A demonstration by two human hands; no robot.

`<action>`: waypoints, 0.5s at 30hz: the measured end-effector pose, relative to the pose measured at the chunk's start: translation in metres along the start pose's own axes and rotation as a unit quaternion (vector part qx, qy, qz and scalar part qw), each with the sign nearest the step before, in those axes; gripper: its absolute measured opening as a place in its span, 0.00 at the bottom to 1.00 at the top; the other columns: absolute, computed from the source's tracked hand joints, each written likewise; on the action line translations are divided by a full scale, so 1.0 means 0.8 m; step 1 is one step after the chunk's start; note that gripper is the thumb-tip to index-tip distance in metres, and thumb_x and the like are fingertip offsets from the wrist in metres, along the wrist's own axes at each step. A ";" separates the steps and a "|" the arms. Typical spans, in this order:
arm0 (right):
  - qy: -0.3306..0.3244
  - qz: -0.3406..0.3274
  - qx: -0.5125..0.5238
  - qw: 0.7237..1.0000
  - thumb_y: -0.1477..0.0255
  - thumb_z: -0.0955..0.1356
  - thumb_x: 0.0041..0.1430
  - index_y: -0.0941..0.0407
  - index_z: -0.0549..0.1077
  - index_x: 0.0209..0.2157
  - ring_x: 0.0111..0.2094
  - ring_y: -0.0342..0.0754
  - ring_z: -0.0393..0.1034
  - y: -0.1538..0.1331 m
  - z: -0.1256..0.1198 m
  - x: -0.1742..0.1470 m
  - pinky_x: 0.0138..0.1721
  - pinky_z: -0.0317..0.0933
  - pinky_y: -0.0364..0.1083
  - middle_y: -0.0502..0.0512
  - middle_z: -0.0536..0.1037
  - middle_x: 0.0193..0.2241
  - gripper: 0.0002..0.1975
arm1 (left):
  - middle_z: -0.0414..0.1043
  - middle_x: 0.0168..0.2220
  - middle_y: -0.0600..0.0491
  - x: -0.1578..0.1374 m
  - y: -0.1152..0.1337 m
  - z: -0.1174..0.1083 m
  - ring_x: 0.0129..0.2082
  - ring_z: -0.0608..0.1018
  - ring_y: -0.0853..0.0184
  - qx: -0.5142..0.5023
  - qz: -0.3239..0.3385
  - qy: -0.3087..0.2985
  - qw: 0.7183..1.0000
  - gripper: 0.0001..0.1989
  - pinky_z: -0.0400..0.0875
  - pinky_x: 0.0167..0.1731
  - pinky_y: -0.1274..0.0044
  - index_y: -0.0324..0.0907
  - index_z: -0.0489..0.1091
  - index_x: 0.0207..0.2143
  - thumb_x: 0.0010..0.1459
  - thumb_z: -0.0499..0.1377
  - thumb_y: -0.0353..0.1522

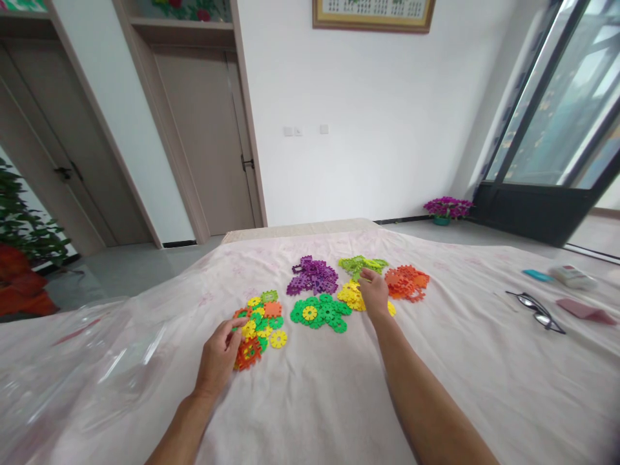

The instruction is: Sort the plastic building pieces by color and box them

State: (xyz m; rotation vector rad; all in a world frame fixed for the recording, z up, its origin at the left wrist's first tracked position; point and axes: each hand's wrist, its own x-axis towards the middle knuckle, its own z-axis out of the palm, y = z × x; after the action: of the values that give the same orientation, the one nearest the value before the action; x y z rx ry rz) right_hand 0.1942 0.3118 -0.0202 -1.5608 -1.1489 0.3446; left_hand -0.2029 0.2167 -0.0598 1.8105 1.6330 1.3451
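Observation:
My left hand (pixel 217 356) is at the left side of a mixed pile of plastic interlocking pieces (pixel 264 326) in yellow, green, orange and red. Its fingers are loosely bent and apart, the tips touching the pile's edge. My right hand (pixel 374 294) reaches over the yellow pieces (pixel 351 295), its fingertips drawn together beside the light green pieces (pixel 361 263). Whatever is between those fingertips, if anything, is hidden. Around it lie heaps of purple pieces (pixel 314 276), orange square pieces (pixel 407 283) and green round pieces (pixel 323 313), with one yellow round piece on the green heap.
A pale cloth (pixel 310 413) covers the table. Clear plastic packaging (pixel 121 361) lies on the left. Toward the right are eyeglasses (pixel 535 311), a pink case (pixel 586 310), a white box (pixel 574 278) and a blue item (pixel 537 276).

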 end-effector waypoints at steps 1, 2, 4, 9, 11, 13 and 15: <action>0.007 -0.005 -0.071 0.997 0.70 0.62 0.57 0.57 0.75 0.50 0.45 0.53 0.74 0.001 -0.005 0.001 0.48 0.67 0.50 0.59 0.80 0.44 0.21 | 0.78 0.47 0.49 0.000 0.000 0.000 0.37 0.81 0.64 0.002 0.004 0.001 1.000 0.16 0.74 0.43 0.72 0.43 0.74 0.46 0.61 0.53 0.40; 0.014 -0.007 -0.136 0.991 0.72 0.61 0.58 0.56 0.76 0.51 0.49 0.53 0.73 0.002 -0.009 0.002 0.52 0.65 0.50 0.59 0.79 0.46 0.21 | 0.78 0.47 0.49 0.001 0.000 -0.001 0.38 0.81 0.64 0.005 0.007 0.003 1.000 0.16 0.74 0.44 0.72 0.43 0.74 0.46 0.61 0.53 0.40; 0.008 -0.012 -0.254 0.967 0.71 0.60 0.62 0.53 0.77 0.51 0.53 0.55 0.70 0.001 -0.015 0.003 0.53 0.62 0.52 0.60 0.78 0.50 0.20 | 0.78 0.46 0.49 0.001 0.001 -0.001 0.38 0.80 0.63 0.007 0.011 0.004 1.000 0.16 0.74 0.44 0.72 0.43 0.75 0.45 0.61 0.53 0.39; -0.107 0.000 -0.418 0.902 0.64 0.56 0.67 0.54 0.80 0.42 0.52 0.60 0.70 -0.002 -0.019 0.003 0.49 0.62 0.54 0.64 0.78 0.47 0.22 | 0.77 0.47 0.50 0.000 0.003 -0.003 0.36 0.80 0.65 0.002 0.001 0.004 1.000 0.16 0.74 0.42 0.73 0.44 0.74 0.45 0.60 0.53 0.38; -0.131 -0.004 -0.432 0.892 0.63 0.56 0.67 0.54 0.80 0.42 0.52 0.60 0.70 0.000 -0.015 0.005 0.48 0.62 0.53 0.64 0.79 0.47 0.22 | 0.77 0.47 0.50 0.000 0.003 -0.003 0.37 0.80 0.65 0.001 0.000 0.003 1.000 0.15 0.74 0.42 0.73 0.44 0.74 0.46 0.60 0.53 0.38; -0.139 -0.004 -0.435 0.890 0.62 0.57 0.67 0.54 0.78 0.46 0.53 0.60 0.70 0.002 -0.012 0.011 0.48 0.62 0.53 0.63 0.78 0.49 0.22 | 0.77 0.47 0.50 0.001 0.003 -0.003 0.37 0.80 0.65 0.001 0.001 0.002 1.000 0.15 0.74 0.43 0.73 0.44 0.74 0.45 0.60 0.53 0.38; -0.150 -0.004 -0.436 0.887 0.60 0.56 0.67 0.53 0.76 0.50 0.54 0.60 0.69 0.005 -0.008 0.020 0.49 0.62 0.54 0.63 0.77 0.51 0.23 | 0.77 0.46 0.50 0.002 0.003 -0.002 0.37 0.80 0.65 0.001 0.001 0.001 1.000 0.15 0.74 0.42 0.73 0.44 0.74 0.45 0.60 0.53 0.38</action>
State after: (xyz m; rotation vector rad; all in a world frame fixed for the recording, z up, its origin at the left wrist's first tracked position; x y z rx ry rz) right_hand 0.2086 0.3209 -0.0159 -2.3335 -1.6869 0.0417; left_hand -0.2031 0.2169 -0.0564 1.8144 1.6338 1.3464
